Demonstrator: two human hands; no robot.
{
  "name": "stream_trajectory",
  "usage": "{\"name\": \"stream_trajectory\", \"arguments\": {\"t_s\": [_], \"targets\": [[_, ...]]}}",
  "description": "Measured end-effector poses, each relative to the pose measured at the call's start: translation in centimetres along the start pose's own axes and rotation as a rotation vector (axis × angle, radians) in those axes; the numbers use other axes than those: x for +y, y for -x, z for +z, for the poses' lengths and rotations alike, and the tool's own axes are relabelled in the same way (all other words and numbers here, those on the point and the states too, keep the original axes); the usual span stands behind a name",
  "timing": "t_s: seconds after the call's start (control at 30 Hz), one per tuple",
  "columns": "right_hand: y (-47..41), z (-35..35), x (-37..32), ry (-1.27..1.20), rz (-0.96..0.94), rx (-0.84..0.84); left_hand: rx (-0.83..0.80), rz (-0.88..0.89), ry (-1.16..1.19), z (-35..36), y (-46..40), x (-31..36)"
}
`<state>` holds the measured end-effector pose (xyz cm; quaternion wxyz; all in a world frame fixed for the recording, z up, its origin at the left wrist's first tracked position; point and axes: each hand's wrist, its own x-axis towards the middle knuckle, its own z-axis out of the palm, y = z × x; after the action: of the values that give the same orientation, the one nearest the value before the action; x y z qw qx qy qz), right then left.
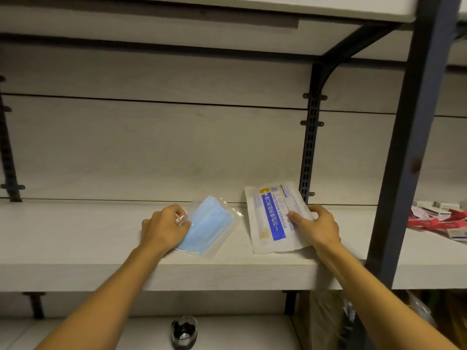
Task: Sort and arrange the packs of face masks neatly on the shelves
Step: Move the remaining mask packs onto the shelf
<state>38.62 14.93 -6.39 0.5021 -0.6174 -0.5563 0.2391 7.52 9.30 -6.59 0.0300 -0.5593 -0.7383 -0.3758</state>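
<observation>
Head view, and I'm looking down at a pale wooden shelf (pixel 75 236) with both arms reaching in. My left hand (pixel 164 229) is pinching the crinkled clear wrap at the near corner of a pack of blue face masks (pixel 209 226), which is lying flat on the board, turned at an angle. My right hand (pixel 316 227) is clamping the right edge of a white printed pack of disposable medical masks (pixel 273 218), thumb on top, the other fingers curling round its far edge; the pack is tilting up, its top edge reaching the back panel (pixel 151 147). The two packs are sitting near each other, not touching.

I'm judging both as light, soft and floppy, with slick film that could slide under a loose pinch, so holding at an edge or corner with the pack supported on the board looks safest. The white pack's lower corner is lying close to the shelf's front lip.

Room is generous to the left along the board. To the right, a slotted bracket (pixel 309 152) and a dark upright post (pixel 414 147) are hemming me in, with red and white boxes (pixel 437 218) beyond. A dark glass (pixel 184 332) is standing on the shelf below.
</observation>
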Motion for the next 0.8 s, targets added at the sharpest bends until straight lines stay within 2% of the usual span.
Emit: {"name": "stream_trajectory", "arguments": {"t_s": [0.13,0.3,0.53,0.8], "targets": [[0.4,-0.5,-0.7,-0.136,-0.037,-0.013,0.117,-0.037,0.105,-0.9,0.2,0.5],[0.5,-1.1,-2.1,-0.304,-0.06,-0.07,0.186,-0.201,0.451,-4.2,-0.2,1.1],[3.4,-0.3,-5.7,-0.557,-0.018,-0.312,0.297,-0.277,0.547,-8.8,2.6,1.0],[8.1,3.3,-9.5,-0.636,-0.08,-0.543,0.413,-0.355,0.592,-14.0,6.5,-1.6]]}}
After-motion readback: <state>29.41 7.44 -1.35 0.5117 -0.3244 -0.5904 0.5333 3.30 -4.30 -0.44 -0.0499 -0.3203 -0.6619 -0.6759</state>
